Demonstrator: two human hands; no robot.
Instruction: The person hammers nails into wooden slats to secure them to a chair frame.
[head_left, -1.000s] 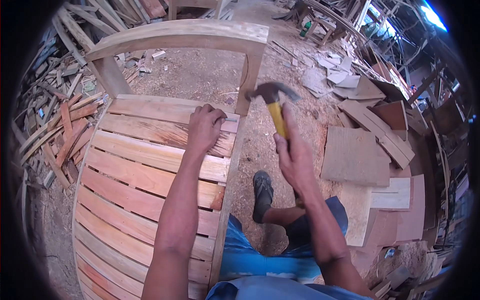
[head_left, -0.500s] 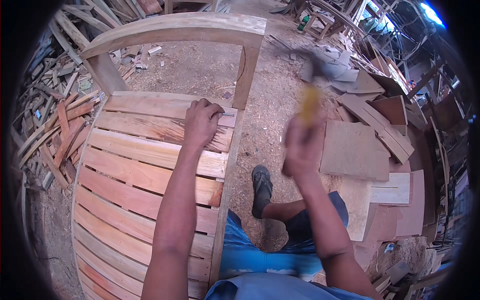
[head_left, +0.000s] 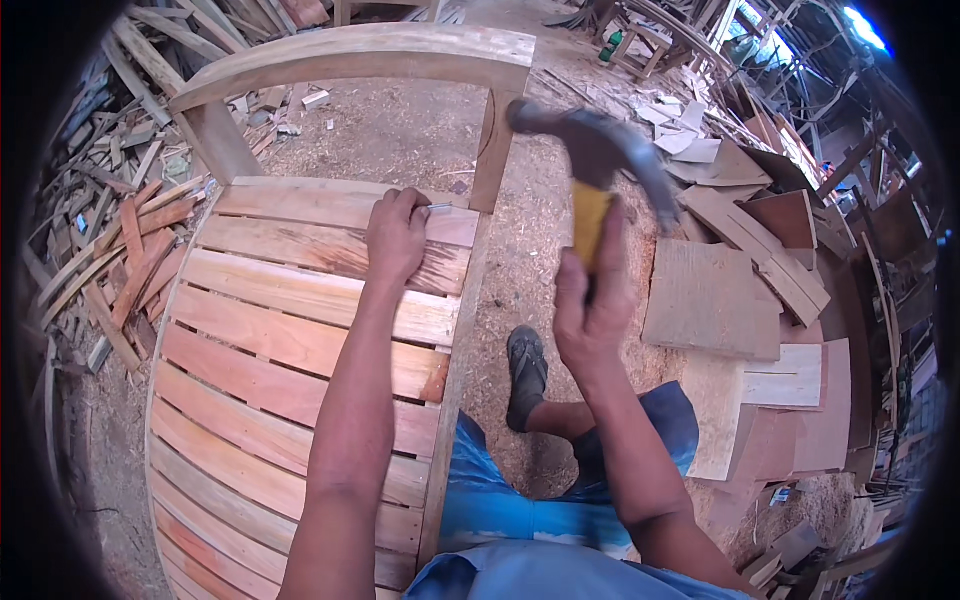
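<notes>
My left hand (head_left: 396, 235) rests on the far slats of a slatted wooden bench seat (head_left: 270, 345). Its fingers pinch a thin metal nail (head_left: 438, 206), which sticks out to the right over the end of a slat near the side rail; its tip is too small to make out. Right of the bench, my right hand (head_left: 597, 310) grips a claw hammer (head_left: 592, 215) by its yellow handle. The dark hammer head is raised in the air, its striking face pointing left beside the bench's upright post (head_left: 492, 150).
A curved wooden rail (head_left: 360, 55) spans the bench's far end. Scrap wood (head_left: 130, 250) is heaped at left. Boards and flat panels (head_left: 712, 300) lie on the right. My foot in a dark shoe (head_left: 527, 375) stands on the sawdust-strewn floor between.
The hammer has swung left and nearer the bench post, its head now turned sideways. My left hand has shifted slightly, still pinching the nail.
</notes>
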